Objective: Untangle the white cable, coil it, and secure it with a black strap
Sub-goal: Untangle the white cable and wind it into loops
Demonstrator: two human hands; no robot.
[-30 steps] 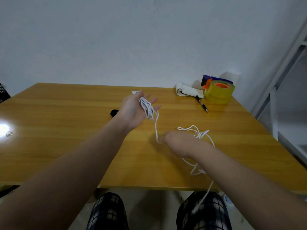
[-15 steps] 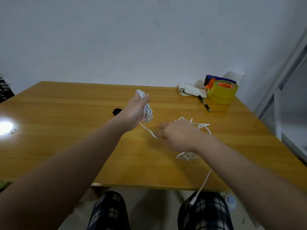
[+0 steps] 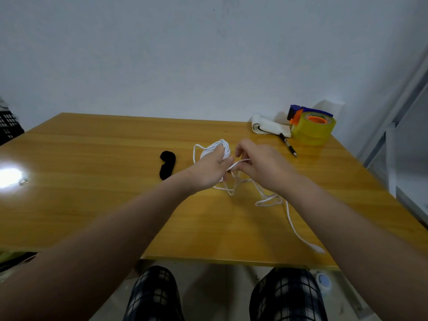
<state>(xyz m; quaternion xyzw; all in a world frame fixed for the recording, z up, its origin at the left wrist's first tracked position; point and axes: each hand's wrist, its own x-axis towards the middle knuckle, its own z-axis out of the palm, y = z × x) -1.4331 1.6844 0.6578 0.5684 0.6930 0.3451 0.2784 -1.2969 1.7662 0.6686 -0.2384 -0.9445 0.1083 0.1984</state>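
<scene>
Cable [image 3: 222,146] loops sit bunched round my left hand [image 3: 208,173], just right of the strap [image 3: 167,165], with my fingers curled over the turns so they can't spring apart. My right hand [image 3: 261,169] is beside it, farther right of the strap. Its thumb and forefinger pinch one strand stretched between the two hands. That's the feed line, held taut so the next turn lands neat. The other right fingers look loosely bent, though exactly how they lie I can't tell.

Slack drops below the hands onto the table [image 3: 92,205] in a loose tangle, right of the strap and nearer me. The plug end [image 3: 317,248] trails far right of the strap, close to the table's near edge. Coiling is partway, by my reckoning: there's a good length left to gather, and that small snarl probably wants shaking out first.

The strap lies flat and untouched, within easy reach of my left hand and handy for the last step. Pen [image 3: 287,147] and tape [image 3: 313,126] sit far right of the strap, toward the wall, out of my way.
</scene>
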